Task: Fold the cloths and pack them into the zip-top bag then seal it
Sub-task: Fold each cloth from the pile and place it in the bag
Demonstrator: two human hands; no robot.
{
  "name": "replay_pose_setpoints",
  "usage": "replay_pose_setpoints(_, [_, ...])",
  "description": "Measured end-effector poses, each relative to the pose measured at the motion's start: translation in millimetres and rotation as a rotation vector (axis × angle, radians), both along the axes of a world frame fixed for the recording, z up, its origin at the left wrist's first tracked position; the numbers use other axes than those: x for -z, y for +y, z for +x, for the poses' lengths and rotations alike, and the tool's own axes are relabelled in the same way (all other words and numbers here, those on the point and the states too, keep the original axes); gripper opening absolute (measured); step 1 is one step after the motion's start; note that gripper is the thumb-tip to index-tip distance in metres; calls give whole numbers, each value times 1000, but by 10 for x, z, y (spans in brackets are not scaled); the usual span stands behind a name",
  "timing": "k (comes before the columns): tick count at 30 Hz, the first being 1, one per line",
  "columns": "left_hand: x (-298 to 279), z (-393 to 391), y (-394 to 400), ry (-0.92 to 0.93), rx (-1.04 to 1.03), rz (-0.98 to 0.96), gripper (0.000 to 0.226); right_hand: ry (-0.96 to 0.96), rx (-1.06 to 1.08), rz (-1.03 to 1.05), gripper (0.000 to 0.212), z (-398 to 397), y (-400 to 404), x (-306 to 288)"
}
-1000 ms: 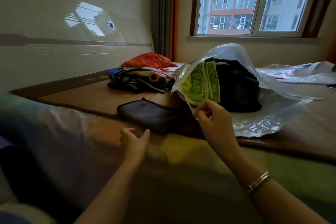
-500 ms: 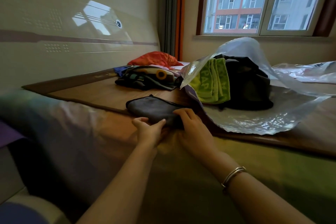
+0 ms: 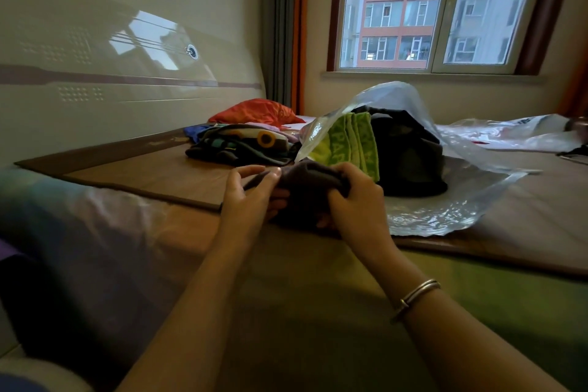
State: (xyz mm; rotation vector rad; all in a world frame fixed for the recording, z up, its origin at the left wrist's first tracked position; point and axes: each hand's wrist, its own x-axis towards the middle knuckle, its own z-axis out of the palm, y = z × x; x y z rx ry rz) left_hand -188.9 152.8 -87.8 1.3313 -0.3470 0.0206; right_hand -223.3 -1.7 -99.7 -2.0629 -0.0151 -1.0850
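You hold a soft, dark grey cloth (image 3: pixel 305 191) bunched between both hands just in front of the bag's mouth: your left hand (image 3: pixel 251 197) pinches its edge, your right hand (image 3: pixel 356 200) curls over its top. The crinkly clear bag (image 3: pixel 445 200) on the smooth mat (image 3: pixel 152 169) holds a ribbed green towel (image 3: pixel 353 143) and a black garment (image 3: pixel 410 153).

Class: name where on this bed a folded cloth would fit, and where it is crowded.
Free: the brown mat left of the dark cloth pile. Crowded: around the zip-top bag, where both hands, left and right, grip the grey cloth.
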Motion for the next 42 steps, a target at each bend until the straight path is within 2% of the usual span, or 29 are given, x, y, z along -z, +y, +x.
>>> replay_pose_setpoints(4, [-54, -142, -187, -55, 45, 22, 28, -96, -64, 264, 10, -314, -241, -311])
replay_pose_setpoints(7, [-39, -167, -395, -67, 16, 62, 27, -192, -35, 383, 13, -437, -484, -471])
replay_pose_setpoints(9, [-13, -118, -526, -51, -6, 91, 28, -261, 72, 371, 12, -433, -637, -536])
replay_pose_setpoints(11, [23, -38, -638, -17, -34, 115, 32, -314, 237, 271, 14, -370, -766, -614])
replay_pose_setpoints(13, [53, 54, -735, 26, -68, 126, 38, -358, 312, 138, 15, -247, -857, -710])
replay_pose_setpoints(15, [81, 125, -830, 46, -90, 148, 45, -309, 296, -48, 14, -39, -917, -740])
replay_pose_setpoints(17, [117, 206, -932, 57, -94, 144, 58, -154, 271, -258, 13, 220, -972, -656])
replay_pose_setpoints(19, [157, 283, -1015, 62, -98, 166, 64, -7, 276, -357, 10, 460, -1025, -527])
replay_pose_setpoints(21, [199, 362, -1058, 58, -99, 203, 51, 43, 269, -329, 9, 675, -1062, -446])
replay_pose_setpoints(23, [232, 416, -1077, 26, -113, 254, 30, -11, 232, -233, 9, 899, -1040, -443])
replay_pose_setpoints(25, [259, 471, -1090, -51, -115, 245, 21, -54, 194, -160, 10, 1196, -1004, -479])
replay_pose_setpoints(26, [265, 490, -1099, -85, -112, 219, 19, -30, 167, -145, 19, 1372, -1012, -494])
replay_pose_setpoints(28, [258, 507, -1121, -136, -120, 202, 19, 145, 71, -181, 56, 1681, -1048, -480])
replay_pose_setpoints(29, [265, 515, -1132, -150, -124, 210, 21, 248, 65, -301, 73, 1798, -1081, -439])
replay_pose_setpoints(30, [269, 516, -1136, -158, -124, 210, 22, 321, 102, -500, 81, 1886, -1126, -380])
replay_pose_setpoints(32, [269, 519, -1145, -164, -123, 188, 23, 317, 233, -873, 75, 1896, -1229, -242])
replay_pose_setpoints(33, [268, 517, -1145, -158, -123, 179, 24, 258, 286, -971, 68, 1807, -1247, -188])
replay_pose_setpoints(36, [290, 516, -1161, -94, -98, 199, 35, 30, 400, -1107, 48, 1478, -1311, -91])
replay_pose_setpoints(39, [311, 487, -1211, -36, -64, 276, 31, -27, 491, -1303, 32, 1324, -1454, -82])
replay_pose_setpoints(42, [361, 443, -1232, -83, -89, 267, 39, 60, 478, -1428, 59, 1290, -1582, -13])
